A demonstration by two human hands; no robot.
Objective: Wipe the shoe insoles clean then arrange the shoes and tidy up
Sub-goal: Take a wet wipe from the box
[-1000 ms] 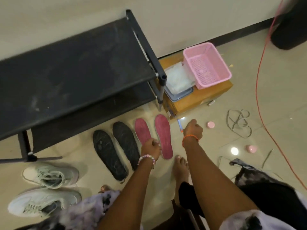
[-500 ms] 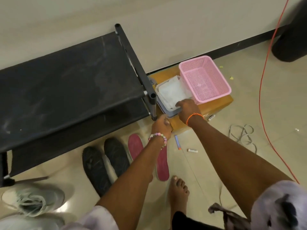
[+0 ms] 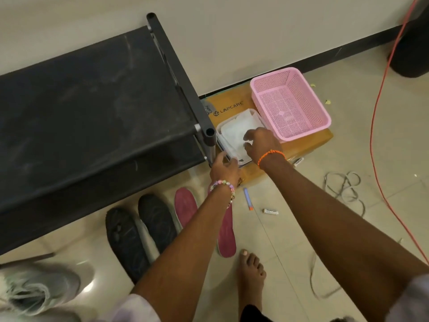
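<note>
Now both hands (image 3: 243,154) loose-fingered at wipes tub (image 3: 234,133); insoles (image 3: 185,205) lengthwise toward rack (image 3: 92,108).

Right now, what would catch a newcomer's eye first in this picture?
Both hands meet at a clear tub of white wipes on a cardboard box: the right hand reaches into it, the left hand steadies its near edge. A pink basket sits right of the tub, and four insoles line the floor below.

Your left hand (image 3: 224,167) wears a pastel beaded bracelet (image 3: 222,184), your right hand (image 3: 262,142) an orange braided cord (image 3: 270,155); pale mottled sleeves, one bare foot (image 3: 251,270).
</note>
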